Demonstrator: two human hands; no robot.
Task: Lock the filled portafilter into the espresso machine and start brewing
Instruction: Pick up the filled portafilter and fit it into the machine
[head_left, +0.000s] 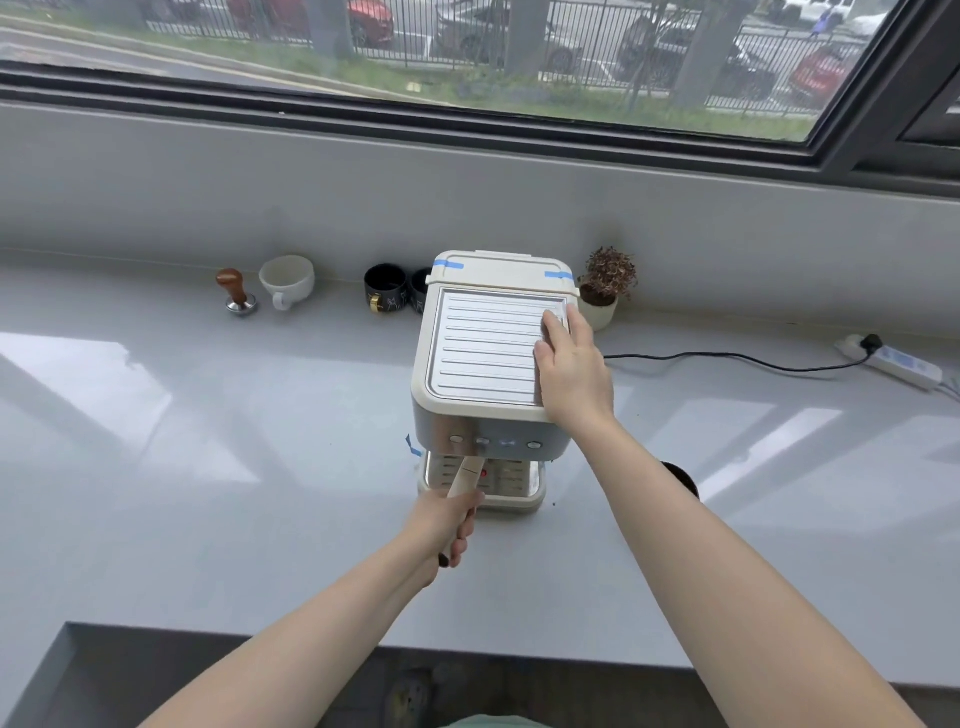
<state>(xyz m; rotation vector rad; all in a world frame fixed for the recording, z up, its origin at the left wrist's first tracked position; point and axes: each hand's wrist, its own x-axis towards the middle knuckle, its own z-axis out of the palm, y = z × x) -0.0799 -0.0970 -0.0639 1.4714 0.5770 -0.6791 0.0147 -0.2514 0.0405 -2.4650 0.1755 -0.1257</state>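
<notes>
From the head camera, a cream and steel espresso machine (493, 364) stood on a pale grey bench (208, 467), near the middle and somewhat toward its back edge, with its button panel facing the person. The left hand (449, 519) was wrapped around the cream handle of the portafilter (466, 475), fingers curled tight about it. The handle stuck out from under the front of the machine, angled toward the person and a little to the left; the basket end was hidden beneath the button panel, so whether it was fully locked could not be told. A drip tray (514, 496) sat below it.

The right hand (571, 369) lay flat on the right side of the ribbed metal top of the machine, fingers stretched out and close together, holding nothing, palm pressing down.

Along the back edge of the bench, to the left of the machine, stood a tamper (236, 293) with a wooden knob, a white cup (287, 280) and two dark cups (385, 287) close together. A small potted plant (605, 288) sat just beside the machine's back right corner. A black cable (727, 358) ran along the bench to a white power strip (891, 361) near the right end. A dark round thing (683, 480) showed partly behind the right forearm.
</notes>
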